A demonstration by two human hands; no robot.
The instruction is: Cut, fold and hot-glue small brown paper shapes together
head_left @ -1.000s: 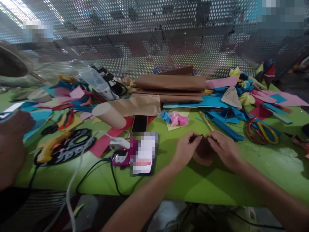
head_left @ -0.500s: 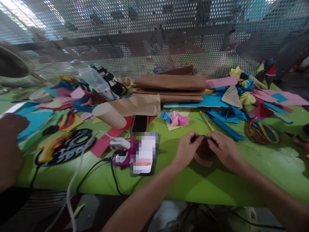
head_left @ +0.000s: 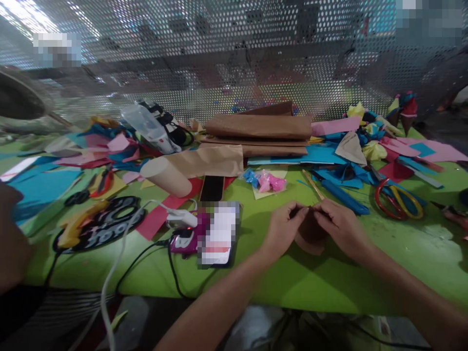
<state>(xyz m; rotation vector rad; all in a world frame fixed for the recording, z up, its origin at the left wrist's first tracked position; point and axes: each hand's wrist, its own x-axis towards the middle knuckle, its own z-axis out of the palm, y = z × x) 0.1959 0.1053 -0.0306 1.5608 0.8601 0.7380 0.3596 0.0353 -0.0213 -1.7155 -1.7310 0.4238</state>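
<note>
My left hand [head_left: 287, 224] and my right hand [head_left: 338, 225] pinch the upper edge of a curved piece of brown paper [head_left: 310, 236] from both sides, just above the green table [head_left: 252, 287]. The fingertips nearly meet at its top, and part of the paper is hidden behind them. Beyond my hands lie a pencil [head_left: 313, 184] and a blue cutter knife [head_left: 344, 196]. Scissors with red and yellow handles [head_left: 390, 199] rest to the right. Left of my hands is a phone with a lit screen [head_left: 221, 234], partly over a purple power strip [head_left: 188, 242].
A yellow glue gun [head_left: 78, 222] sits on a black patterned mat at left, with cables crossing the table. Another person's arm [head_left: 12, 239] is at the left edge. Rolled brown paper [head_left: 259, 126], coloured scraps and a cardboard tube [head_left: 166, 176] stand before a perforated metal panel.
Both my hands keep the same pinch on the brown paper, almost unmoved. At the far left, the other person's hand has shifted down and left.
</note>
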